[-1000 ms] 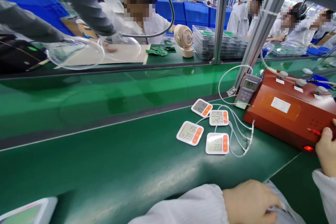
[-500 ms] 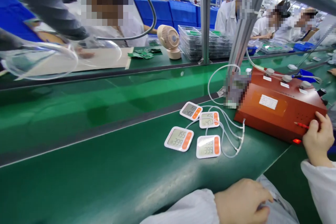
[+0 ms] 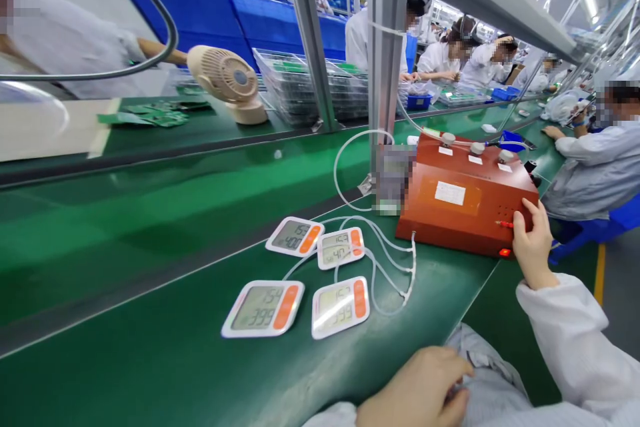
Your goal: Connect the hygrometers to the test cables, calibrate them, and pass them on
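My right hand [image 3: 535, 245] touches the right end of a red-brown control box [image 3: 450, 180], thumb and fingers spread, close to a small red lever [image 3: 504, 223] and a lit red switch [image 3: 505, 253]. Low in the view, my left hand [image 3: 417, 387] rests near the table edge above my lap, its fingers loosely bent and apart with nothing visible in them. Several white digital meters with orange button strips lie on the green table, one of them nearest me [image 3: 341, 307]. Thin clear tubes [image 3: 413, 267] join them to the box. Their screens show numbers.
A grey metal post [image 3: 387, 47] rises behind the box. Beyond a sunken green strip [image 3: 175, 180] stand a beige fan [image 3: 227, 80], stacked clear trays [image 3: 290, 87] and green circuit boards [image 3: 150, 113]. Co-workers sit along the line; one [image 3: 595, 153] is at the right.
My view has turned right, so the meters, box and both hands appear further left. My right hand stays at the box's right end. The screen digits have changed slightly.
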`<state>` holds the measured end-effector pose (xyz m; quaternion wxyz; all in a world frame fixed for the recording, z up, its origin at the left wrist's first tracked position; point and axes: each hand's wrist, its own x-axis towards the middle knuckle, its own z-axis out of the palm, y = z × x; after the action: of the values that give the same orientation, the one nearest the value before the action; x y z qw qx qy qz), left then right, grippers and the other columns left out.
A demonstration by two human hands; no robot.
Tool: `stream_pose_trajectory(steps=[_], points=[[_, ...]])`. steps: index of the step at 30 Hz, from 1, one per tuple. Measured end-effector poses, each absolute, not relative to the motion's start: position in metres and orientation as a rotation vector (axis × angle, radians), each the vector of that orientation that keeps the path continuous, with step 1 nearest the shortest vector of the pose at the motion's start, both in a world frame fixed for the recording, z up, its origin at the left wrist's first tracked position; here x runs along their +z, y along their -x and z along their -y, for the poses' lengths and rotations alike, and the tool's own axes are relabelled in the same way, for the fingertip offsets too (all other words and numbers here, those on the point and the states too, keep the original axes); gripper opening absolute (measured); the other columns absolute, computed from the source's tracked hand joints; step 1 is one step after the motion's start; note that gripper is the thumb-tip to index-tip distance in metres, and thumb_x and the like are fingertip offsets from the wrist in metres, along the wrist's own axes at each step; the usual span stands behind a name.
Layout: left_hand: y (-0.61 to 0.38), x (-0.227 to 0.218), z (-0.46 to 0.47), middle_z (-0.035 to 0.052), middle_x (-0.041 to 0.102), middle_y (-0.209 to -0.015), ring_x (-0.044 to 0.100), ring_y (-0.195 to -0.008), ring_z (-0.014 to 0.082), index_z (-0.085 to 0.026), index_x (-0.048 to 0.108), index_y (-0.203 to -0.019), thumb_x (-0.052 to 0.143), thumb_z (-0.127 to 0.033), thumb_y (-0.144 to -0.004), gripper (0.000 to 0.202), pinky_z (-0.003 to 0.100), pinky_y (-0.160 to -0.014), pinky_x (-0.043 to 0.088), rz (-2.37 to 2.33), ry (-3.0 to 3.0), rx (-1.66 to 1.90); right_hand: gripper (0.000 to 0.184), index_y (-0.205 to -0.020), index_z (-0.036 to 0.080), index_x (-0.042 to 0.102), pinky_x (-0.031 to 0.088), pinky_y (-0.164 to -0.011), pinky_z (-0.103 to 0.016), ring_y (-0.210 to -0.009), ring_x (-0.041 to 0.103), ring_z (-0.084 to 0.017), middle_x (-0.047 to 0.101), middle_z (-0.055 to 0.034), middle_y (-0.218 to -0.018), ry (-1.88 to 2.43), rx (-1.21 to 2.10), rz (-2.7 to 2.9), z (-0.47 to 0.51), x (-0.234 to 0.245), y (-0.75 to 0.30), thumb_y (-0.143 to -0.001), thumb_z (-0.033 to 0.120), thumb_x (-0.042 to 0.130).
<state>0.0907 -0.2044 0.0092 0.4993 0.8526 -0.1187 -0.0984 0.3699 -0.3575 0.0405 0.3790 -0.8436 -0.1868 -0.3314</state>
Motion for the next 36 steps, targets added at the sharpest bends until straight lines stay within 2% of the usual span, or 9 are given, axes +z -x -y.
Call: stream_pose_trajectory(steps=[6, 11, 14, 22, 29, 36], points=[[-0.094, 0.008, 0.204, 0.0036, 0.070, -0.092, 0.063, -0.081, 0.0156, -0.020, 0.072, -0.107, 0.060, -0.016, -0.084, 0.027, 0.026, -0.086, 0.051, 0.283, -2.057, -0.256, 0.053, -0.130, 0.018, 0.067, 0.038, -0.116, -0.048, -0.139, 0.050, -0.031, 0.052, -0.0180, -0.150, 2.122, -0.827, 0.472, 0.356, 0.039, -0.372, -0.093, 0.054, 0.056], [-0.095, 0.005, 0.201, 0.0040, 0.070, -0.093, 0.062, -0.078, 0.0137, -0.019, 0.071, -0.107, 0.060, -0.013, -0.082, 0.028, 0.022, -0.079, 0.050, 0.301, -2.053, -0.249, 0.050, -0.131, 0.014, 0.065, 0.041, -0.114, -0.048, -0.137, 0.052, -0.029, 0.056, -0.0190, -0.145, 2.105, -0.910, 0.494, 0.357, 0.033, -0.374, -0.101, 0.046, 0.041], [-0.094, 0.003, 0.200, 0.0038, 0.070, -0.092, 0.062, -0.078, 0.0137, -0.019, 0.071, -0.107, 0.061, -0.013, -0.082, 0.028, 0.022, -0.080, 0.050, 0.312, -2.046, -0.254, 0.048, -0.132, 0.014, 0.063, 0.043, -0.113, -0.049, -0.135, 0.055, -0.029, 0.060, -0.0181, -0.141, 2.062, -0.945, 0.483, 0.359, 0.029, -0.375, -0.103, 0.042, 0.038], [-0.093, 0.003, 0.203, 0.0036, 0.070, -0.091, 0.062, -0.080, 0.0156, -0.020, 0.071, -0.108, 0.061, -0.016, -0.083, 0.028, 0.026, -0.086, 0.051, 0.295, -2.051, -0.245, 0.044, -0.130, 0.013, 0.064, 0.045, -0.112, -0.049, -0.132, 0.057, -0.030, 0.062, -0.0186, -0.139, 2.007, -0.969, 0.475, 0.360, 0.025, -0.374, -0.101, 0.039, 0.045], [-0.093, 0.004, 0.206, 0.0026, 0.068, -0.088, 0.060, -0.078, 0.0151, -0.020, 0.072, -0.107, 0.061, -0.016, -0.083, 0.026, 0.027, -0.087, 0.050, 0.302, -2.061, -0.209, 0.040, -0.120, 0.014, 0.070, 0.042, -0.114, -0.048, -0.134, 0.056, -0.029, 0.060, -0.0184, -0.142, 1.944, -0.907, 0.456, 0.360, 0.025, -0.371, -0.098, 0.042, 0.052], [-0.092, 0.005, 0.206, 0.0022, 0.068, -0.089, 0.060, -0.079, 0.0153, -0.021, 0.071, -0.107, 0.060, -0.017, -0.084, 0.026, 0.027, -0.088, 0.051, 0.300, -2.073, -0.215, 0.040, -0.116, 0.014, 0.072, 0.041, -0.115, -0.049, -0.134, 0.055, -0.030, 0.059, -0.0201, -0.142, 1.897, -0.886, 0.450, 0.357, 0.027, -0.370, -0.097, 0.043, 0.052]])
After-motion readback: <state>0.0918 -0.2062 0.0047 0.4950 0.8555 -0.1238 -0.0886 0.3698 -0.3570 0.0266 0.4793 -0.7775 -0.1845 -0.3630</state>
